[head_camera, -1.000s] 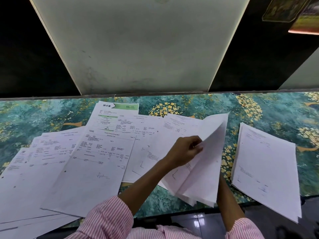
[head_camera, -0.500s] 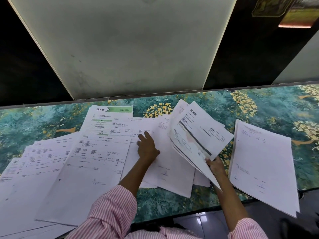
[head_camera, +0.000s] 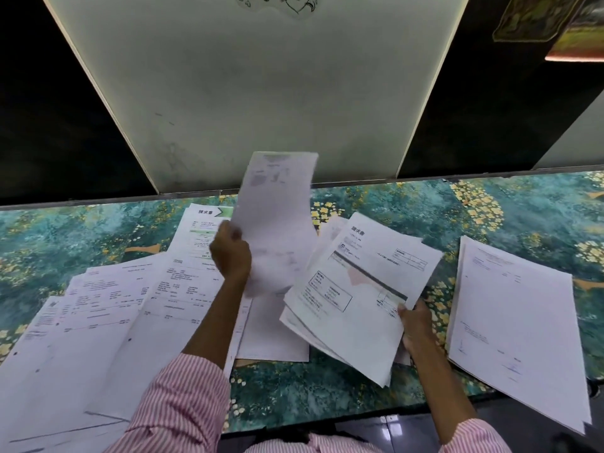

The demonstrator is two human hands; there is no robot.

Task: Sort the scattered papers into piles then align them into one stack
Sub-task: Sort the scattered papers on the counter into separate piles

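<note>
Left hand (head_camera: 230,253) grips a blurred sheet (head_camera: 277,223); right hand (head_camera: 416,325) pinches a bundle (head_camera: 353,299) headed, seemingly, 請求書.

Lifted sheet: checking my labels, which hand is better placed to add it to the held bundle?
Probably left: the left hand grips the lifted sheet beside the bundle, which the right hand holds.

On the table (head_camera: 523,207), scattered papers (head_camera: 108,308) overlap at the left and a pile (head_camera: 516,322) lies at the right. Between them the left hand (head_camera: 230,253) holds a sheet (head_camera: 277,223) upright, just left of the bundle (head_camera: 356,289) in the right hand (head_camera: 416,325).
</note>
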